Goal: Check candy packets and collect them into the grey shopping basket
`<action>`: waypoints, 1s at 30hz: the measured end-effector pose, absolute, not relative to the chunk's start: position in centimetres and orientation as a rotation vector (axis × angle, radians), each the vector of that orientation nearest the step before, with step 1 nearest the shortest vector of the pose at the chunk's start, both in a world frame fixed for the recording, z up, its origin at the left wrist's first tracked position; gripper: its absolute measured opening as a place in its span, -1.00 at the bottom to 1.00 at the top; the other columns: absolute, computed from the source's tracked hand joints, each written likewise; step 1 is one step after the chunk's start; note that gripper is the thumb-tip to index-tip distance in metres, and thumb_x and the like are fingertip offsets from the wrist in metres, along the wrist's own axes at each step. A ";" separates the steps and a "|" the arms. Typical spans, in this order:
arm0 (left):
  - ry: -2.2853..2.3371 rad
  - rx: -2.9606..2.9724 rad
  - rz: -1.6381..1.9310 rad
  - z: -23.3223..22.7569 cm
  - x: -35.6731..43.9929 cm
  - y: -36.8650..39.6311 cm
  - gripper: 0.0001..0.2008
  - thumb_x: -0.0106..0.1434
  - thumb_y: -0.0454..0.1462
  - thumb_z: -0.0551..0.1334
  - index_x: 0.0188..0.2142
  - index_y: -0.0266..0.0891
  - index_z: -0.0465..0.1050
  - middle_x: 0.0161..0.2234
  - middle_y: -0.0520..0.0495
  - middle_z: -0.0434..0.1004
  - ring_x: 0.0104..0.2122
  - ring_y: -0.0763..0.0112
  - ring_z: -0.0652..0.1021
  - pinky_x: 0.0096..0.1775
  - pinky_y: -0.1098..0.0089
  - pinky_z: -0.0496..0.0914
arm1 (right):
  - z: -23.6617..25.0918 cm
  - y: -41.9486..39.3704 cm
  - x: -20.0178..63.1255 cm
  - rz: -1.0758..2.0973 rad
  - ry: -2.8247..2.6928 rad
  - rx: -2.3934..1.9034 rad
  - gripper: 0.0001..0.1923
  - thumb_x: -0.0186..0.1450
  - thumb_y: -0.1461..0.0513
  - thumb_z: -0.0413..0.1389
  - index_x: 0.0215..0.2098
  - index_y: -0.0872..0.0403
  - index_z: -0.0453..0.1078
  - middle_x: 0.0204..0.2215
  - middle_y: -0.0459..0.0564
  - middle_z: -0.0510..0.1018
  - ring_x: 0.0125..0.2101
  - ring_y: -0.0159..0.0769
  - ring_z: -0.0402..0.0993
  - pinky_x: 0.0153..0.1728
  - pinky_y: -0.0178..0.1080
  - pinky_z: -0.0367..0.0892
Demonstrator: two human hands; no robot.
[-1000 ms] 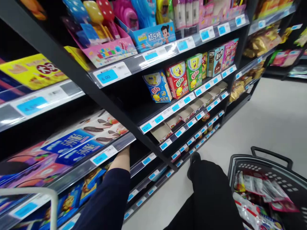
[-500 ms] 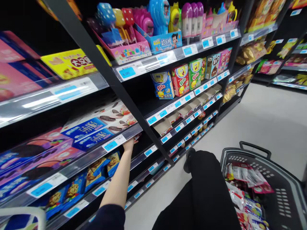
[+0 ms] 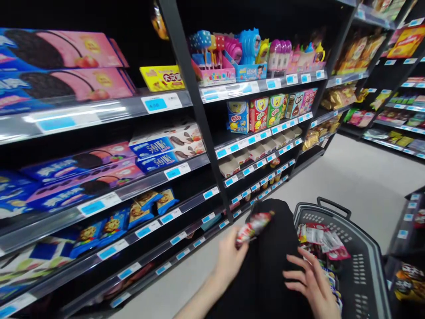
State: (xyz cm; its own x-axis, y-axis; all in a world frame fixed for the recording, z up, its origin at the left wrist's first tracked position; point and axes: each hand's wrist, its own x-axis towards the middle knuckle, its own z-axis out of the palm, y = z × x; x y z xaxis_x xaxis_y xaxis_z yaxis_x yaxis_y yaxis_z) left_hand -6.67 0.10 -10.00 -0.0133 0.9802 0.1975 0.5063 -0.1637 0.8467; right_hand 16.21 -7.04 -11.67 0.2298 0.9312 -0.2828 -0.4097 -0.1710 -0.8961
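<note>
My left hand [image 3: 230,257] holds a red and white snack packet [image 3: 254,227] out in front of me, just above my dark trouser leg and left of a black shopping basket [image 3: 365,266]. The packet's far end points toward the basket rim. My right hand [image 3: 312,281] hovers with fingers spread beside the basket's near left edge, holding nothing. Several wrapped snack packs [image 3: 323,241] lie inside the basket.
Black shelving [image 3: 195,110] full of biscuit boxes, cookie packs and candy toys runs along my left, with blue price tags on each shelf edge. More shelves stand at the far right. A light grey floor aisle [image 3: 358,181] stretches ahead.
My left hand has come out of the lower shelf and now carries the snack packet toward the basket. My right hand has come into view. The view has pulled back from the shelves.
</note>
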 end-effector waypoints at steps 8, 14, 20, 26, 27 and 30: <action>0.955 2.034 0.762 -9.7 -3.2 -2.7 -0.65 0.10 -0.31 0.32 -0.07 -0.17 0.52 0.12 -0.30 0.41 0.05 -0.06 0.42 0.04 0.00 0.34 | -15.1 -7.8 17.4 1.440 -0.237 -1.198 -0.32 -0.02 0.10 0.41 0.03 -0.11 0.30 -0.16 -0.06 0.58 -0.25 -0.09 0.58 -0.24 0.04 0.52; 0.942 1.056 0.901 -11.5 -3.2 -0.7 -0.39 -0.19 -0.26 0.49 -0.09 -0.17 0.45 0.12 -0.25 0.29 -0.04 0.08 0.47 -0.07 0.13 0.40 | -14.5 -8.7 16.2 1.264 -0.546 -1.315 0.08 0.03 0.05 0.35 0.36 -0.22 -0.16 0.28 0.10 0.16 0.01 0.10 0.42 -0.29 -0.02 0.55; 0.756 0.893 0.764 -12.1 -4.0 0.4 -0.49 -0.14 -0.31 0.47 -0.14 -0.22 0.45 -0.24 -0.08 0.54 -0.29 0.33 0.53 -0.24 0.37 0.39 | -14.4 -9.2 15.8 1.014 -0.816 -1.466 -0.41 0.14 0.02 0.25 0.12 -0.04 0.36 0.13 0.06 0.43 0.10 0.04 0.36 0.11 0.06 0.28; 0.726 0.880 0.815 -12.2 -4.3 0.6 -0.56 -0.08 -0.30 0.47 -0.17 -0.20 0.45 -0.26 -0.03 0.52 -0.32 0.41 0.50 -0.25 0.43 0.35 | -13.4 -8.9 15.7 1.003 -0.938 -1.503 -0.64 0.17 0.06 0.23 -0.10 0.02 0.51 -0.06 0.09 0.58 -0.01 0.01 0.46 0.05 0.02 0.31; 0.710 0.883 0.816 -12.0 -4.4 0.7 -0.47 -0.09 -0.29 0.47 -0.09 -0.16 0.43 -0.22 -0.03 0.52 -0.28 0.38 0.50 -0.21 0.41 0.35 | -13.0 -8.8 15.7 0.999 -0.940 -1.491 -0.67 0.17 0.07 0.23 -0.12 0.01 0.51 -0.08 0.08 0.59 -0.04 -0.01 0.48 0.01 -0.02 0.35; 0.694 0.876 0.731 -10.9 -5.1 0.5 -0.24 -0.01 -0.16 0.42 0.18 -0.03 0.22 -0.24 -0.02 0.53 -0.24 0.28 0.53 -0.17 0.32 0.39 | -11.6 -8.6 15.4 1.030 -0.967 -1.434 -0.68 0.14 0.12 0.26 -0.14 0.01 0.51 -0.14 0.03 0.61 -0.12 -0.05 0.52 -0.11 -0.11 0.42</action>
State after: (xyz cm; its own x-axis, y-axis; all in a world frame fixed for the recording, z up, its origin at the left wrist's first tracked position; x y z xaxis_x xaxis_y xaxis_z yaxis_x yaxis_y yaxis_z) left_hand -5.12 0.54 -10.87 0.5633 0.7936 -0.2301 -0.2710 0.4405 0.8559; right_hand 15.39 -8.55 -11.62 0.2969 0.9510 -0.0862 0.0262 -0.0984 -0.9948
